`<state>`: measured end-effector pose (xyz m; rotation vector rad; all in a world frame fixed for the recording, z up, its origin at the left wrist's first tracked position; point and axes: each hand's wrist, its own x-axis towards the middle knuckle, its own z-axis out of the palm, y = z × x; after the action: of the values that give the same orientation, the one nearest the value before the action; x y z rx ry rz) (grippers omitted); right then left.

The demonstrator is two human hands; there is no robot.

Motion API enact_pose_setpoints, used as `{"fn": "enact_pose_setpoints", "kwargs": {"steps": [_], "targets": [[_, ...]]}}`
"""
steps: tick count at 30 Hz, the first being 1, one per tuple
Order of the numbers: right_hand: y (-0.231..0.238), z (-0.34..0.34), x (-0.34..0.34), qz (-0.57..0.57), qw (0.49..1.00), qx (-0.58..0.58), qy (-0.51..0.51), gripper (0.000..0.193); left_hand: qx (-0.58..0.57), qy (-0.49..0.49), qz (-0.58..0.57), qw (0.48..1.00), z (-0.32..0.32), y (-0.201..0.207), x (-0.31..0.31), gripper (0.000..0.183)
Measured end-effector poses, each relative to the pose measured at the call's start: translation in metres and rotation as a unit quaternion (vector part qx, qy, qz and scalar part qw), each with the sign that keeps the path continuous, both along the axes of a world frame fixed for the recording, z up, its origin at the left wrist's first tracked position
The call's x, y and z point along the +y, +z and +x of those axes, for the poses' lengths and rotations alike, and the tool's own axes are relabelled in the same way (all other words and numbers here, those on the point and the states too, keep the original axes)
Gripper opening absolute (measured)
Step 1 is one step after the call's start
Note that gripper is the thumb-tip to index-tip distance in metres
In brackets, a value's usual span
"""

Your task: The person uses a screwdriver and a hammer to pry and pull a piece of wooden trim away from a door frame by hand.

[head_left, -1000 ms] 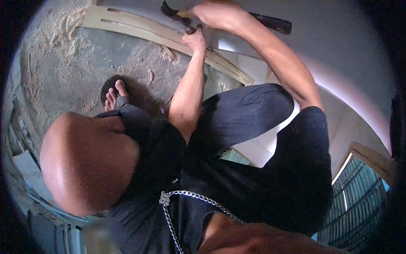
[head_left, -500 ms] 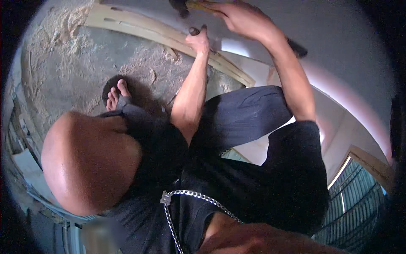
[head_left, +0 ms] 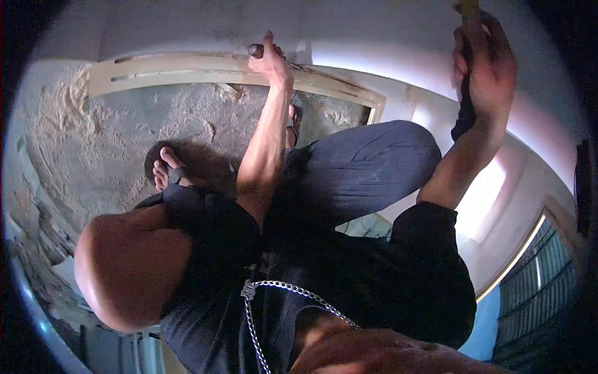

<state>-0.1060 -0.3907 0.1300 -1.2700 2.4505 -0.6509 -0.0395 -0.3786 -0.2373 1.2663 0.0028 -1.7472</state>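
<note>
My left hand [head_left: 272, 67] is closed around the dark handle of a chisel [head_left: 255, 50]. Its thin blade slants to the right over a pale wooden frame [head_left: 187, 63] with long slots cut in it. Whether the blade tip touches the wood I cannot tell. Up at the right, my right hand [head_left: 489, 71] is wrapped round a hammer [head_left: 463, 112] with a yellow and black handle. The hammer is raised well away from the chisel, and its head is cut off by the top of the view.
Wood shavings [head_left: 68, 103] litter the grey concrete floor [head_left: 131, 112]. A small wood offcut [head_left: 230, 90] lies beside the frame. My sandalled foot [head_left: 167, 168] and bent knee [head_left: 398, 146] are close by. A pale wall [head_left: 529, 75] curves along the right.
My right hand has swung the hammer away from the chisel, right and back toward me. My left hand keeps hold of the chisel; the whole view has turned slightly.
</note>
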Motion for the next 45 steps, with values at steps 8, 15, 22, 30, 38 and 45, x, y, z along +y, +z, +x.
{"fn": "enact_pose_setpoints", "kwargs": {"steps": [8,15,22,30,38,45], "targets": [[-0.001,0.028,-0.008,0.008,0.997,0.074,-0.030,0.019,-0.072,-0.144,-0.151,0.975,-0.020,0.058,0.032,0.023],[0.009,0.024,0.012,0.015,0.998,0.055,0.009,0.018,-0.114,-0.235,-0.253,0.931,-0.029,0.063,0.046,0.026],[-0.012,-0.003,0.062,0.021,0.957,0.177,0.228,0.027,0.134,-0.033,-0.058,0.989,0.009,-0.025,-0.013,0.033],[-0.098,0.016,0.206,0.181,0.974,-0.074,0.111,0.026,0.144,-0.026,-0.281,0.948,0.063,0.015,-0.067,0.045],[-0.262,0.085,0.381,0.142,0.973,-0.068,-0.170,0.030,0.082,-0.171,-0.226,0.956,0.141,0.027,-0.127,0.022],[-0.347,0.106,0.467,0.100,0.963,0.043,-0.247,0.034,-0.246,-0.560,-0.212,0.762,0.091,0.049,-0.077,0.040]]}}
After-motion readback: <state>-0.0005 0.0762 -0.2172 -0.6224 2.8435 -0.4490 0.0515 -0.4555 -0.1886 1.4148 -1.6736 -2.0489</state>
